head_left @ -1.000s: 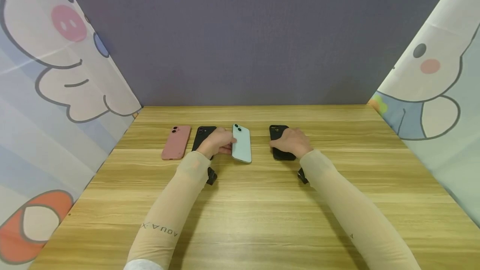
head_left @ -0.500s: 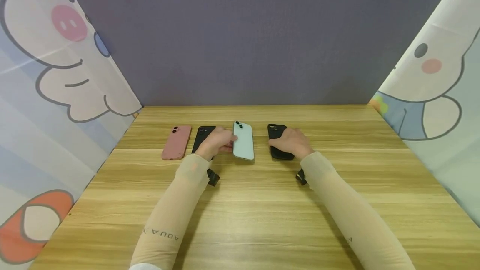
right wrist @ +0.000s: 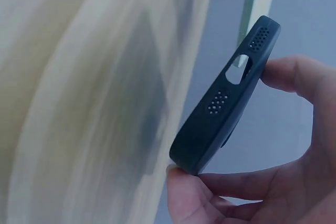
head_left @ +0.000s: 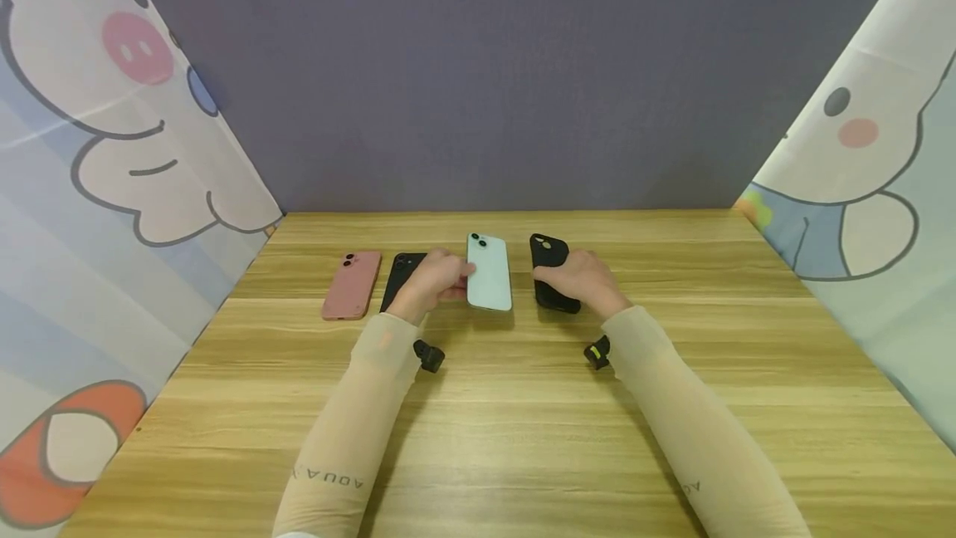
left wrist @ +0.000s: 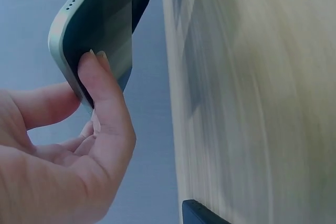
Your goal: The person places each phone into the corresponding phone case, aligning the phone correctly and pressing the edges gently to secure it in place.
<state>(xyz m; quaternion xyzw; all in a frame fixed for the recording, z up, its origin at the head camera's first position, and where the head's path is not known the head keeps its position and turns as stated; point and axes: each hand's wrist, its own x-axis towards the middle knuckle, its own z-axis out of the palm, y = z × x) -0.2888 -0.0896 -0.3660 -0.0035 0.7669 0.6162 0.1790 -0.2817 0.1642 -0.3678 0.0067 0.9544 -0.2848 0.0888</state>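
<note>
Head view | left hand (head_left: 431,281) grips mint phone (head_left: 489,282), right hand (head_left: 578,279) grips black case (head_left: 551,282) | both now lifted, closer together

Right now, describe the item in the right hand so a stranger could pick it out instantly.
On the wooden table, find the row of phones near the purple back wall. The rightmost item is the black soft phone case, gripped by the right hand. Unlike its mint-green neighbour, it is an empty shell.

wooden table (head_left: 523,438) — pink phone (head_left: 351,285) | black phone (head_left: 401,272) lying flat
</note>
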